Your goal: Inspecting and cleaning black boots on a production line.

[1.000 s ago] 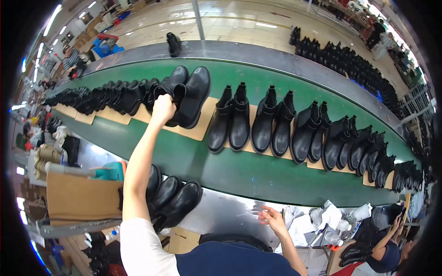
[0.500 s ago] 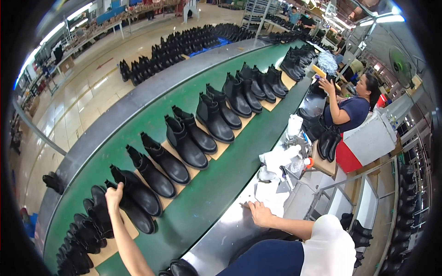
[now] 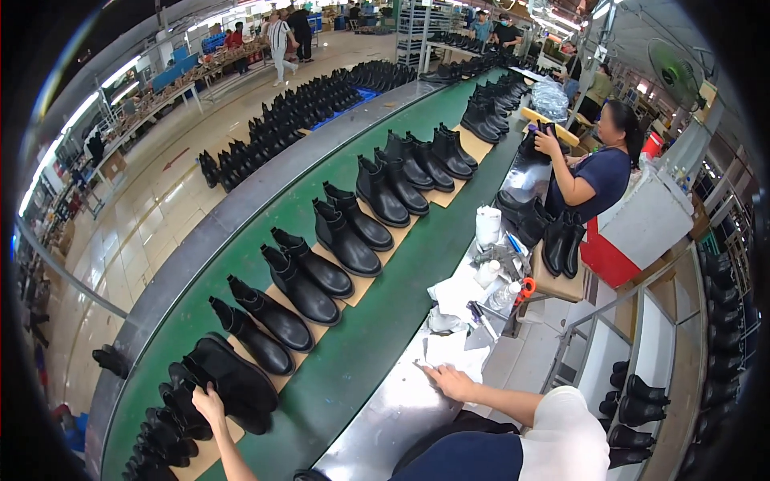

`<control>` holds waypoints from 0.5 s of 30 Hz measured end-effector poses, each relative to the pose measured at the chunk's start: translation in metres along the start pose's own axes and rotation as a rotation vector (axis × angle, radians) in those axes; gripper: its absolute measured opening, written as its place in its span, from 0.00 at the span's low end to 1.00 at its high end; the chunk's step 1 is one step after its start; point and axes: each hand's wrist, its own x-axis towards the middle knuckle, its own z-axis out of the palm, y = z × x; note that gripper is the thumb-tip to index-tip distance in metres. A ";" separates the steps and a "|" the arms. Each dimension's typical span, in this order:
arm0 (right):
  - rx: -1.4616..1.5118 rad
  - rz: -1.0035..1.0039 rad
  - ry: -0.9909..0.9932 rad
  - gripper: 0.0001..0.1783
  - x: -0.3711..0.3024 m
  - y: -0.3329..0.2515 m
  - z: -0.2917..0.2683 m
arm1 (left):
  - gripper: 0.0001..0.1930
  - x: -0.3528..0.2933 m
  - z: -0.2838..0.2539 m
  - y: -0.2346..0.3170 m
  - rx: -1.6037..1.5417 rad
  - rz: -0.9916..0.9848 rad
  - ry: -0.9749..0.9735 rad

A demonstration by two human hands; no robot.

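My left hand (image 3: 210,407) reaches over the green conveyor belt (image 3: 333,337) and is closed on the upper part of a black ankle boot (image 3: 241,398). Its fingertips are partly lost against the dark boot. Pairs of similar boots (image 3: 310,287) stand upright on tan cardboard sheets (image 3: 365,284) along the belt. My right hand (image 3: 451,383) lies with fingers stretched out on the shiny metal worktop (image 3: 377,421), beside white paper (image 3: 451,350). A tiny dark mark shows at its fingertips, too small to name.
White bottles (image 3: 488,226), a marker (image 3: 484,321) and an orange-handled tool (image 3: 527,289) crowd the worktop. Farther right, a co-worker (image 3: 593,172) handles a boot. A shoe rack (image 3: 642,337) stands at right; rows of boots (image 3: 297,112) cover floor beyond the belt.
The view has shifted, and the boots now appear lower and farther left. My left hand has moved lower in the picture, still at a boot. My right hand stays on the worktop.
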 end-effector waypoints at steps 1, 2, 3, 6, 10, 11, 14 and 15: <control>0.020 0.008 0.014 0.30 0.006 0.005 0.003 | 0.13 -0.015 -0.019 0.023 -0.056 0.054 -0.036; 0.038 0.013 0.025 0.29 0.010 0.009 0.005 | 0.13 -0.028 -0.041 0.051 -0.111 0.104 -0.070; 0.039 -0.001 0.008 0.29 0.015 0.013 0.007 | 0.12 -0.042 -0.065 0.070 -0.102 0.173 -0.107; -0.007 -0.069 0.070 0.33 0.024 0.011 -0.001 | 0.04 -0.084 -0.113 0.116 0.024 0.469 -0.258; 0.173 -0.189 0.307 0.27 0.034 -0.021 -0.021 | 0.03 -0.148 -0.120 0.185 0.100 0.816 -0.567; 0.314 -0.314 0.471 0.26 0.039 -0.031 -0.022 | 0.03 -0.169 -0.111 0.194 0.102 0.857 -0.672; 0.672 -0.378 0.239 0.30 0.067 -0.089 -0.029 | 0.04 -0.244 -0.072 0.181 0.054 1.095 -0.817; 0.628 -0.262 0.107 0.36 0.076 -0.105 -0.019 | 0.04 -0.267 -0.062 0.179 0.050 1.174 -0.801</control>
